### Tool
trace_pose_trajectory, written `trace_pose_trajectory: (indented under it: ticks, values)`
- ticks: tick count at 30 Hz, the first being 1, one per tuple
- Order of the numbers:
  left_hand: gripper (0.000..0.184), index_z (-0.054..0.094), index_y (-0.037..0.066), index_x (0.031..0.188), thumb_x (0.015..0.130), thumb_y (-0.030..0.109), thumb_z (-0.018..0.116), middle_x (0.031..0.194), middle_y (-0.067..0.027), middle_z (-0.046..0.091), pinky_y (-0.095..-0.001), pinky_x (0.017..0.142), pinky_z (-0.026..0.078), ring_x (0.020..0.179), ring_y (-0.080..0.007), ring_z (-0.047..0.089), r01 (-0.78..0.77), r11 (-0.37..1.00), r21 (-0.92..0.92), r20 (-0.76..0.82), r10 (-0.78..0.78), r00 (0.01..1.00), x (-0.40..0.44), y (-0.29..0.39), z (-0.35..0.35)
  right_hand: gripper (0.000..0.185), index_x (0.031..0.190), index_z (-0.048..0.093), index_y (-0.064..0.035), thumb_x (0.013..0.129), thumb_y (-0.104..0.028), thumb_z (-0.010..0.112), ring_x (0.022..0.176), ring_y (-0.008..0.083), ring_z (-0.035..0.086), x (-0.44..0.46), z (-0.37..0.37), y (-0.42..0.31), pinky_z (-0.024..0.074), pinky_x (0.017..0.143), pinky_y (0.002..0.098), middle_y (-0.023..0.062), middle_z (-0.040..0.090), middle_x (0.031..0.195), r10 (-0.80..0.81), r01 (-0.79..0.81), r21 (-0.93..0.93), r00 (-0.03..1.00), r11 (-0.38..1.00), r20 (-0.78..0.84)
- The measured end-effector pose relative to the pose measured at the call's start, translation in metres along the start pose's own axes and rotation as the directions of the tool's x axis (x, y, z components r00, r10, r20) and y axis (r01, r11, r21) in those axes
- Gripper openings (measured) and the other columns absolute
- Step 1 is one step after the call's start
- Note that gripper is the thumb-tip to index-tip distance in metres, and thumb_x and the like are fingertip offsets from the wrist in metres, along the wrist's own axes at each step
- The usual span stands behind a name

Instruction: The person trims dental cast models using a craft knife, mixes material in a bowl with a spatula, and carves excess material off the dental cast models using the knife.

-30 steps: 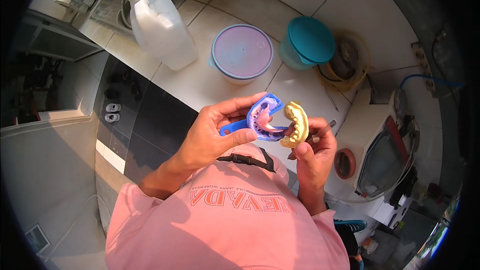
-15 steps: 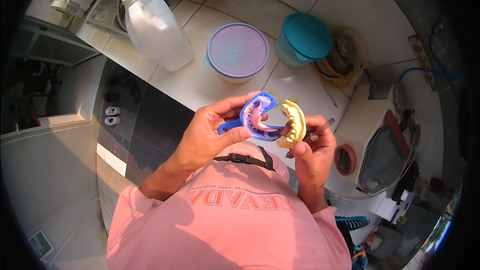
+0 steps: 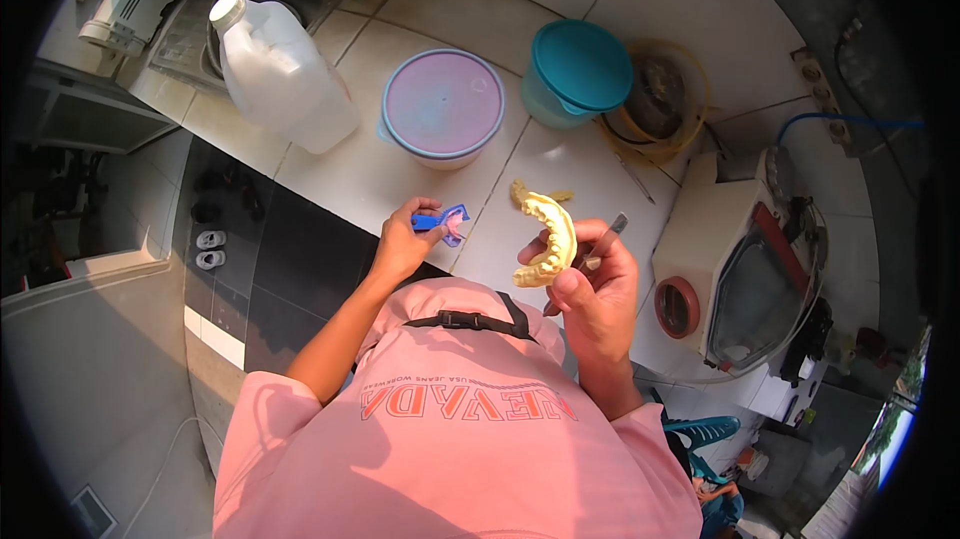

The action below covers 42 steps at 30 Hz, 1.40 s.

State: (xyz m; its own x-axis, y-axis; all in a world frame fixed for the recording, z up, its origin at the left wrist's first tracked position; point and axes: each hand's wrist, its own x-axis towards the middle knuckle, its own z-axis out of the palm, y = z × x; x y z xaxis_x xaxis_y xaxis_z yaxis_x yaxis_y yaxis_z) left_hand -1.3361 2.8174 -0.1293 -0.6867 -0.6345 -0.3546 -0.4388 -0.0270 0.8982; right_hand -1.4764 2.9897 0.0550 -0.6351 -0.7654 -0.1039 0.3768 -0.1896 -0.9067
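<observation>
A yellow dental cast (image 3: 564, 237), arch-shaped with a row of teeth along its inner side, is held up in my right hand (image 3: 602, 294) between thumb and fingers. The same hand also grips a thin metal-bladed tool (image 3: 618, 226), its lower part mostly hidden by the fingers. My left hand (image 3: 402, 244) is closed on the handle of a blue dental impression tray (image 3: 455, 223) lined with pink and purple material. That tray is low, at the tiled counter (image 3: 490, 244); whether it touches the tiles I cannot tell. Yellow scraps (image 3: 519, 191) lie behind the cast.
A tub with a purple lid (image 3: 445, 104) and a teal-lidded tub (image 3: 582, 66) stand at the back. Left of them is a translucent jug (image 3: 285, 79) near the sink. On the right sit a cream machine (image 3: 695, 229), a coiled hose (image 3: 700, 104) and a thin pointed tool (image 3: 637, 182).
My left hand has carried the impression tray away from the cast, leftward and down to the counter. The cast stays in my right hand, with its teeth more in view. The camera view has shifted slightly.
</observation>
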Motion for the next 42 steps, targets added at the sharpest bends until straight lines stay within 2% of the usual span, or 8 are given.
trace_pose_trajectory:
  ticks: [9,12,15,18,20,23,29,42]
  values:
    - [0.024,0.066,-0.001,0.105,0.081,0.0,0.07,0.113,-0.0207,0.063,-0.0329,0.074,0.058,0.088,-0.0289,0.067,-0.128,0.972,0.198,-0.116,0.153,0.981,0.01,-0.055,0.017,0.053,0.111,0.056,0.0036,0.082,-0.034,0.08,0.052,0.0024,0.045,0.0,-0.007,0.0,0.0391,0.049,0.0162,0.0213,0.07,0.095,0.065,-0.066,0.036,0.998,0.997,0.021]
    - [0.025,0.067,0.0,0.107,0.082,0.002,0.07,0.122,-0.0231,0.057,-0.0362,0.075,0.057,0.09,-0.0327,0.065,-0.148,0.956,0.254,-0.127,0.185,0.975,0.008,-0.049,0.016,0.041,0.116,0.054,0.0063,0.086,-0.012,0.076,0.097,0.0224,0.068,-0.001,-0.013,0.0,0.0555,0.086,0.0336,0.021,0.068,0.106,0.077,-0.099,0.173,0.989,0.98,0.126]
    - [0.026,0.067,0.0,0.108,0.084,0.007,0.071,0.124,-0.0229,0.057,-0.0382,0.078,0.054,0.093,-0.0338,0.065,-0.352,0.667,0.657,-0.108,0.545,0.831,-0.001,-0.016,0.01,0.042,0.115,0.054,0.006,0.085,-0.013,0.077,0.097,0.0224,0.068,-0.001,-0.012,-0.002,0.056,0.084,0.0325,0.0212,0.068,0.106,0.123,-0.142,0.163,0.985,0.976,0.121]
    - [0.028,0.067,0.001,0.11,0.085,0.013,0.072,0.118,-0.0193,0.061,-0.0389,0.081,0.052,0.095,-0.0345,0.064,-0.404,0.72,0.565,-0.137,0.564,0.814,-0.018,0.055,0.004,0.041,0.115,0.054,0.0054,0.085,-0.013,0.077,0.093,0.0187,0.068,0.0,-0.011,-0.002,0.0562,0.077,0.0275,0.02,0.069,0.106,0.125,-0.139,0.132,0.986,0.982,0.105]
    - [0.032,0.068,0.003,0.111,0.084,0.018,0.075,0.109,-0.0146,0.065,-0.0368,0.081,0.052,0.094,-0.0318,0.063,-0.503,0.864,0.001,-0.154,0.497,0.854,-0.039,0.1,-0.001,0.044,0.117,0.053,0.0048,0.086,-0.016,0.077,0.085,0.0133,0.067,0.001,-0.013,-0.002,0.0527,0.065,0.0199,0.0177,0.069,0.105,0.199,-0.217,0.153,0.972,0.964,0.125]
    - [0.038,0.068,0.006,0.113,0.079,0.02,0.079,0.102,-0.0103,0.067,-0.0348,0.079,0.051,0.09,-0.0273,0.062,-0.717,0.697,0.017,-0.056,0.717,0.695,-0.06,0.15,-0.008,0.048,0.119,0.051,0.0042,0.087,-0.021,0.076,0.072,0.0056,0.061,0.005,-0.01,0.003,0.0447,0.055,0.0152,0.0157,0.07,0.105,0.244,-0.268,0.22,0.961,0.938,0.129]
    - [0.041,0.071,0.005,0.107,0.069,0.013,0.085,0.097,-0.0075,0.068,-0.0328,0.074,0.05,0.085,-0.0228,0.061,-0.769,0.634,0.083,-0.071,0.773,0.63,-0.062,0.17,-0.001,0.046,0.112,0.052,0.0013,0.086,-0.026,0.077,0.058,0.0008,0.043,0.005,-0.002,0.006,0.0358,0.05,0.0142,0.001,0.061,0.08,0.367,-0.383,0.294,0.924,0.876,0.109]
    - [0.029,0.07,-0.001,0.109,0.08,0.0,0.074,0.1,-0.0121,0.068,-0.028,0.079,0.051,0.089,-0.0157,0.064,-0.528,0.761,-0.377,0.021,0.576,0.817,-0.071,0.177,-0.008,0.033,0.105,0.057,-0.0005,0.088,-0.022,0.075,0.055,0.0015,0.042,0.005,-0.005,0.003,0.0322,0.043,0.0167,0.0016,0.058,0.076,0.178,-0.171,0.165,0.984,0.971,-0.024]
